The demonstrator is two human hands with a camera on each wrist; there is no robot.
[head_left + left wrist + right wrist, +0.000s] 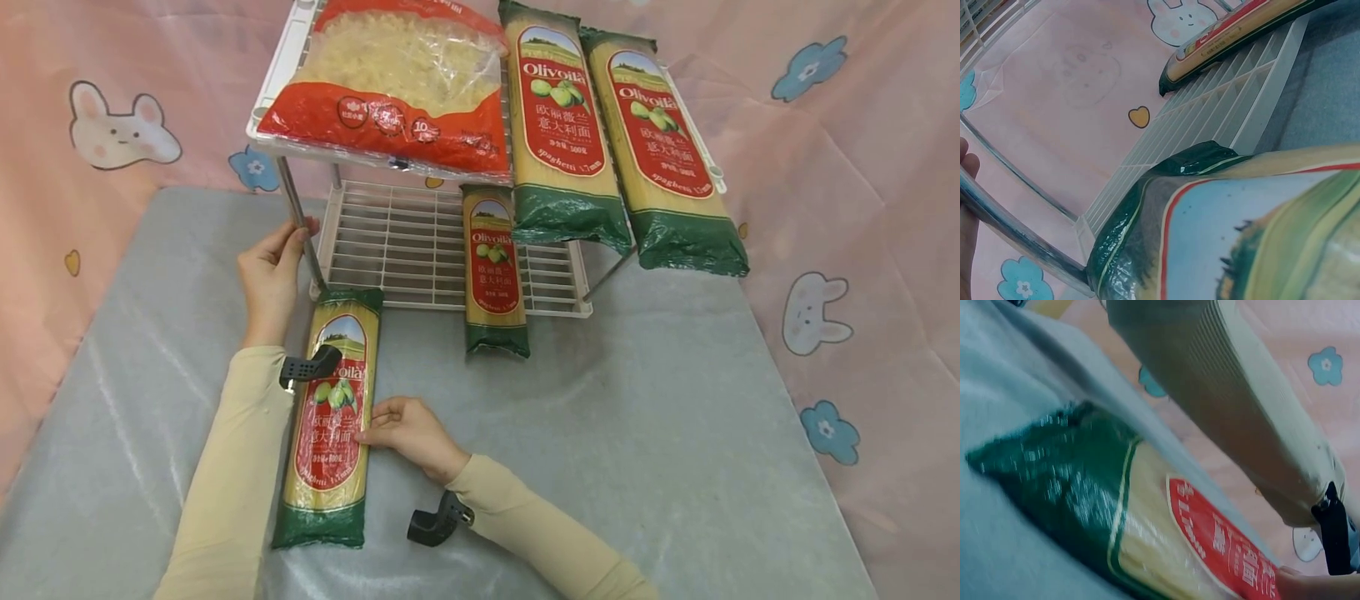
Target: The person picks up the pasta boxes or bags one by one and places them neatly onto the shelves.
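Observation:
My left hand [272, 279] pinches the metal post [291, 193] at the rack's front left, between thumb and fingers. In the left wrist view its fingers [969, 187] show behind that post. A packet of spaghetti [352, 475] with green ends and a red label lies lengthwise on the table, its far end at the foot of the post. My right hand [420, 437] grips this packet's right edge, thumb over the front. The right wrist view shows the packet's green near end [1072, 481] close up.
On the lower white shelf [390, 242] another spaghetti packet [495, 267] sticks out over the front edge. The top shelf carries a red pasta bag [397, 83] and two spaghetti packets [562, 125], their ends overhanging. A patterned pink cloth [885, 208] surrounds the grey table [637, 433].

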